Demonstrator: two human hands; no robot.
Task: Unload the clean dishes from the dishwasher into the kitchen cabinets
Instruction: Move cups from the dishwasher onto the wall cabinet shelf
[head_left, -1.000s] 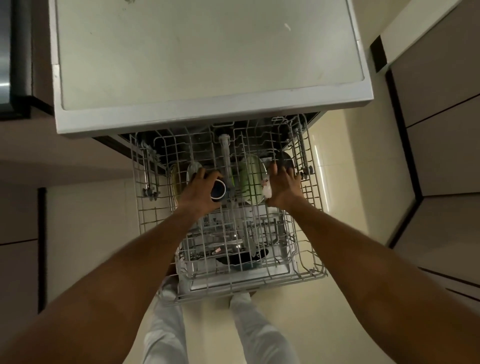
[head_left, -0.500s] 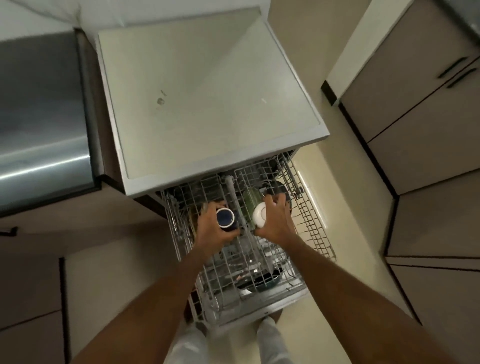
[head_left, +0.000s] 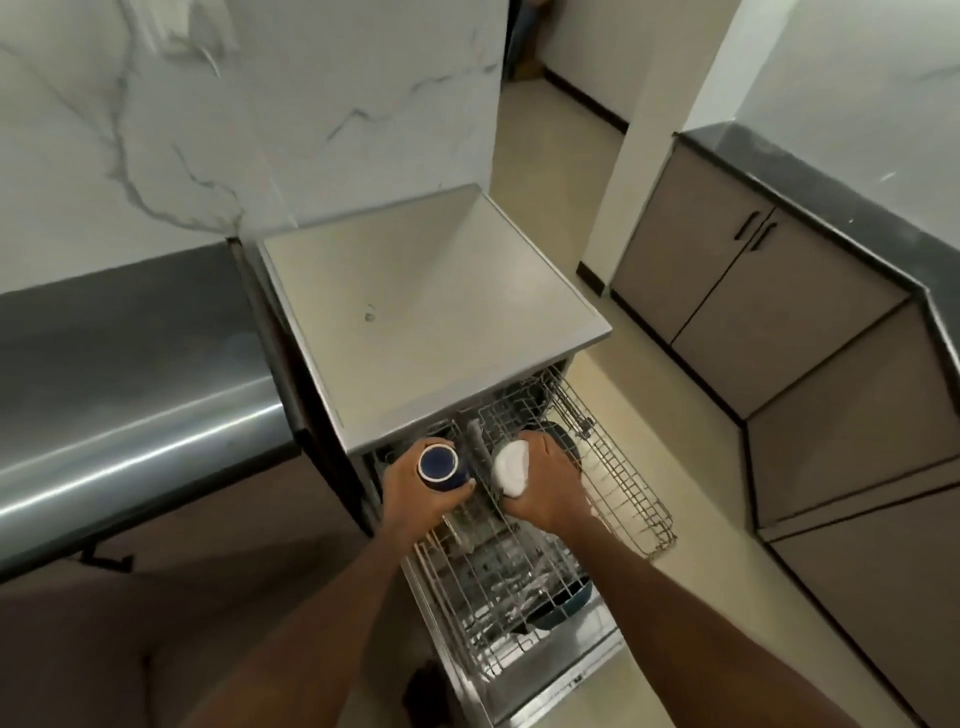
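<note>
- Our left hand (head_left: 423, 488) grasps the blue cup (head_left: 440, 466), now lifted clear of the upper rack (head_left: 618, 483).
- Our right hand (head_left: 545, 483) grasps the white cup (head_left: 511, 467), likewise raised; the cabinets come next.

White marbled wall (head_left: 208, 114) behind; steel counter (head_left: 119, 374) left; taupe cabinets (head_left: 769, 291) right; cream floor (head_left: 696, 467).

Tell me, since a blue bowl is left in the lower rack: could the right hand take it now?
Probably not yet: the right hand already grips a white cup, and the upper rack partly overlies the bowl.
</note>
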